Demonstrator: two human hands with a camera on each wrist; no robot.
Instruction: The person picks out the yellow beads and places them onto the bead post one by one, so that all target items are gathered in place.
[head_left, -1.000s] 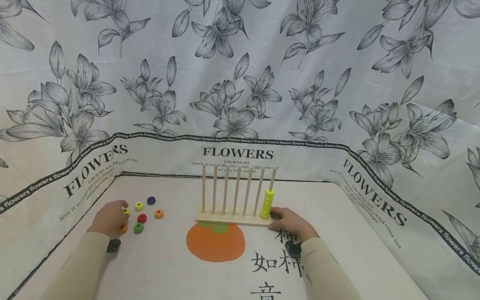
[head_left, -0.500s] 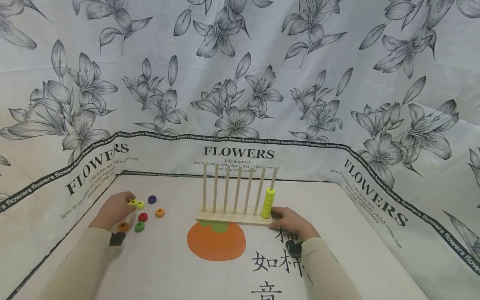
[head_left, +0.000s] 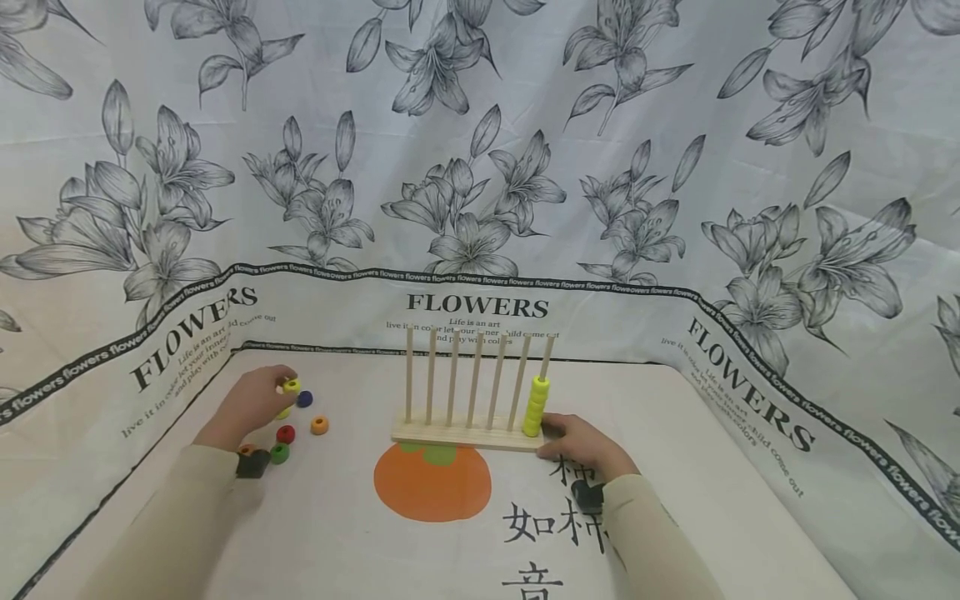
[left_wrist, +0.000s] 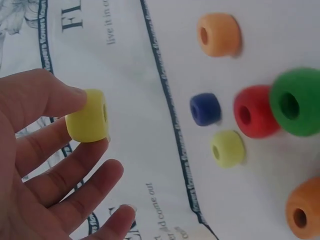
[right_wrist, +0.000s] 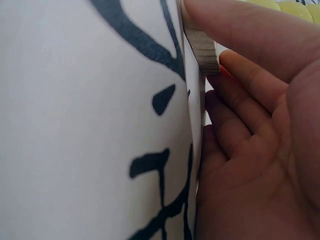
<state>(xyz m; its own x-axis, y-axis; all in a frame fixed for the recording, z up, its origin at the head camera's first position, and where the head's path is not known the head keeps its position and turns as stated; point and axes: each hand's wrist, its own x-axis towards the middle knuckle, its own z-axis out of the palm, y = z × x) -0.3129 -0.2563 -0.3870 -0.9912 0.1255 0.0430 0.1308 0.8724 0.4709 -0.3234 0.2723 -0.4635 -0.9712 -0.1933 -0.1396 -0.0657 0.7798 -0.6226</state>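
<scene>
My left hand pinches a yellow bead between thumb and fingertips, held above the table in the left wrist view, its other fingers loosely spread. A wooden peg rack with several upright rods stands mid-table. Its rightmost rod carries a stack of yellow beads; the other rods are bare. My right hand grips the right end of the rack's base, thumb at the front and fingers behind. The right wrist view shows the end of the base between thumb and index finger.
Near my left hand lie loose beads: blue, yellow, red, green and two orange, one nearer the rack, another close to my wrist. A flowered cloth rises behind and beside the table.
My left hand has moved away from me and slightly right, lifting the yellow bead from the left of the loose beads. My right hand and the rack have stayed put.
</scene>
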